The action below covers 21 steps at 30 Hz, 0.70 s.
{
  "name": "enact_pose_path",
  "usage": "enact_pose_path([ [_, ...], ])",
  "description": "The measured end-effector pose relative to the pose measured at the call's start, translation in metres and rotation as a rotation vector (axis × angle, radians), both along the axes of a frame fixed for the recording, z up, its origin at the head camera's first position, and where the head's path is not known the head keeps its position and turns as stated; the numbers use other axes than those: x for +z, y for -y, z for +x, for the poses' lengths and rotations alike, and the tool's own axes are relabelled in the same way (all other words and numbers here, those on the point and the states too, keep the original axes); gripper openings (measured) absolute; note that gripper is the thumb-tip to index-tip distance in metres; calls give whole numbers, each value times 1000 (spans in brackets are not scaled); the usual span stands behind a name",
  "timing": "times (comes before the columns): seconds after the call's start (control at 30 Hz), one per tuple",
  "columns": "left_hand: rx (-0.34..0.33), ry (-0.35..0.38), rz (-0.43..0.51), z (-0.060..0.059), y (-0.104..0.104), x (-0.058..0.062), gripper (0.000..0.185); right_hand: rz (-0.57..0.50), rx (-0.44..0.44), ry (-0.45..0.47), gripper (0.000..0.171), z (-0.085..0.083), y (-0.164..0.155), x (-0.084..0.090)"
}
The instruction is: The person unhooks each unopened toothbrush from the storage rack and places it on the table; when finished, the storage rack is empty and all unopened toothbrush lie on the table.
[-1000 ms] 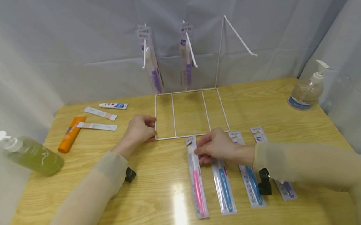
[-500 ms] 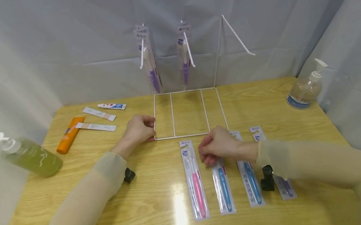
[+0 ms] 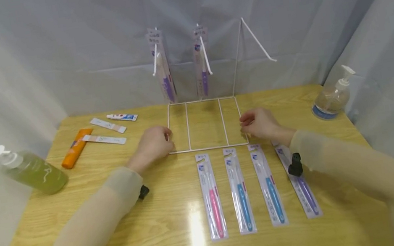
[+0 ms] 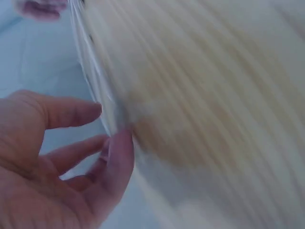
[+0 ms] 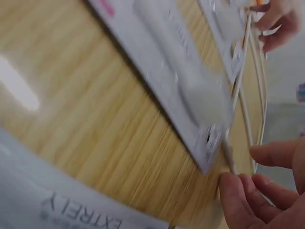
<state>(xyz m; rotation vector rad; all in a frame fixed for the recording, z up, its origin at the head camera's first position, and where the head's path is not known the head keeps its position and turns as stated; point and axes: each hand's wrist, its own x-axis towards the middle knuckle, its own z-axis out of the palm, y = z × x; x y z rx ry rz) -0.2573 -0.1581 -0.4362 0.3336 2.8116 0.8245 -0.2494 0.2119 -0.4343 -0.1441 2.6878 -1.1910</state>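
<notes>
A white wire rack [image 3: 208, 147] stands at the back middle of the wooden table [image 3: 167, 229]; two purple toothbrush packs [image 3: 163, 72] hang from its hooks. My left hand [image 3: 154, 144] holds the front left corner of its flat base, thumb and fingers on either side of the wire [image 4: 102, 102]. At the front right corner my right hand [image 3: 260, 124] curls its fingers [image 5: 238, 191] about the wire [image 5: 240, 90]. In front of the rack lie a pink toothbrush pack [image 3: 211, 195], two blue ones [image 3: 239, 191] and a purple one [image 3: 299, 184].
A green pump bottle [image 3: 32, 171] stands at the left edge and a clear pump bottle [image 3: 332, 98] at the right. An orange tube [image 3: 76, 147], a small toothpaste tube [image 3: 123, 117] and two flat strips [image 3: 104, 139] lie at the back left. Grey cloth surrounds the table.
My right hand let go of the pink and blue packs and moved up to the rack's front right corner. The packs now lie in an even row. The left hand stayed put.
</notes>
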Motion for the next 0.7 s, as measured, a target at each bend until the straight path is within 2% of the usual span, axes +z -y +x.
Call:
enact_pose_path([
  [0.07,-58,-142,-25,7,-13,7,52,27,1,1,43,-6,-5,-4],
  [0.1,-64,-208,-14,15,-25,19,48,47,3,-1,43,-8,-6,-4],
  [0.13,-77,-289,23,17,-34,22,45,63,3,-2,44,-10,-7,-5],
  [0.2,-100,-433,128,16,-53,31,41,81,8,-8,44,-13,-9,-4],
  [0.3,-87,-558,346,6,-79,47,40,88,10,-9,43,-14,-9,-1],
  [0.37,-54,-597,485,-4,-95,58,42,79,8,7,43,-14,-8,0],
  [0.43,-3,-639,564,-14,-109,68,46,78,9,14,44,-13,-7,-1],
  [0.57,110,-692,584,-33,-129,83,57,79,25,5,44,-13,-5,-2],
  [0.7,175,-679,603,-47,-141,91,62,86,36,-11,45,-13,-2,-1],
])
